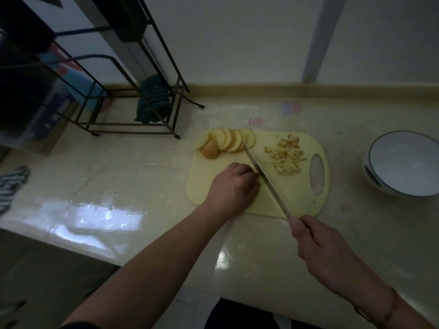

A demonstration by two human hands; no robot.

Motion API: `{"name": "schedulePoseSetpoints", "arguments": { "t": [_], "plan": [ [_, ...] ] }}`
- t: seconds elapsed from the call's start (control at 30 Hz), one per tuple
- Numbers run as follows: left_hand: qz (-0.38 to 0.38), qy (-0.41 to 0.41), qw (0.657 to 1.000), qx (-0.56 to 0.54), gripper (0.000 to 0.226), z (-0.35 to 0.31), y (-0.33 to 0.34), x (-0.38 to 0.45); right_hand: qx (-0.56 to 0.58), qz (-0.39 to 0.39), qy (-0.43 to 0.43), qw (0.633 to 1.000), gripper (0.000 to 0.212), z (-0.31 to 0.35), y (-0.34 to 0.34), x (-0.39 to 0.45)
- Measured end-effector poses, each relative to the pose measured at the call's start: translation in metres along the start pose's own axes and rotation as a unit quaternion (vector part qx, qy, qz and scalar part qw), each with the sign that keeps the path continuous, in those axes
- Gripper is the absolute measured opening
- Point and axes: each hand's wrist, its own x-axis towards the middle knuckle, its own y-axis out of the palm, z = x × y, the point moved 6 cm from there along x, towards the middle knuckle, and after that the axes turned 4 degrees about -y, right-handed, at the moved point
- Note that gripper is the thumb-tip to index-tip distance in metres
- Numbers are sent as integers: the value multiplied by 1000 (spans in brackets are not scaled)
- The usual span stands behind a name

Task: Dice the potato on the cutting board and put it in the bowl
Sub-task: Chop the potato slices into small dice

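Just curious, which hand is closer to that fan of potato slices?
Left. The left hand rests on the cutting board just below the potato slices; the right hand grips the knife off the board.

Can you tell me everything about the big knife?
The long silver metal knife has a narrow, shiny blade ending in a pointed tip. It lies slanted across the pale yellow plastic cutting board, its tip up by the fanned row of round potato slices and its handle end down past the board's near edge. The right hand wraps its grip around the handle, hiding it. The left hand rests curled on the board with its fingers right beside the blade; what it holds is hidden.
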Motion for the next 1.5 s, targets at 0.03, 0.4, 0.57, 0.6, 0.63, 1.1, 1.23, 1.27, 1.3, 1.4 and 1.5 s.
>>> {"name": "schedulePoseSetpoints", "arguments": {
  "t": [0.03, 0.4, 0.57, 0.6, 0.63, 1.1, 1.23, 1.27, 1.3, 1.4, 1.5],
  "plan": [
    [1, 4, 1000, -3, 29, -1, -1, 1, -2, -1, -2, 1000, 49, 0, 0, -1],
    [9, 32, 999, -22, 31, 4, 2, 4, -43, -7, -25, 999, 49, -7, -1, 2],
    [7, 40, 999, -24, 35, 3, 1, 4, -48, -6, -26, 999, 49, -9, 4, 3],
    [7, 41, 999, -22, 35, 3, 1, 4, -49, -3, -25, 998, 49, -10, 5, 4],
    [7, 43, 999, -21, 34, 3, 1, 5, -52, 0, -23, 998, 50, -10, 5, 6],
    [-6, 61, 998, -16, 28, 2, 1, 3, -19, -10, 3, 1000, 61, -18, -9, 19],
    [1, 55, 998, -34, 28, 3, 1, -1, -18, -14, 2, 1000, 61, -18, -4, 16],
    [6, 54, 998, -39, 29, 5, 0, -3, -13, -14, 5, 1000, 60, -17, -4, 15],
    [10, 54, 998, -41, 31, 6, -1, -5, -7, -13, 6, 1000, 60, -17, -4, 13],
    [16, 47, 998, -44, 29, 9, -1, -8, -4, -10, -5, 1000, 57, -14, -3, 9],
    [11, 37, 998, -46, 24, 9, -2, -6, -11, -6, -18, 1000, 52, -9, 0, 7]
  ]
}}
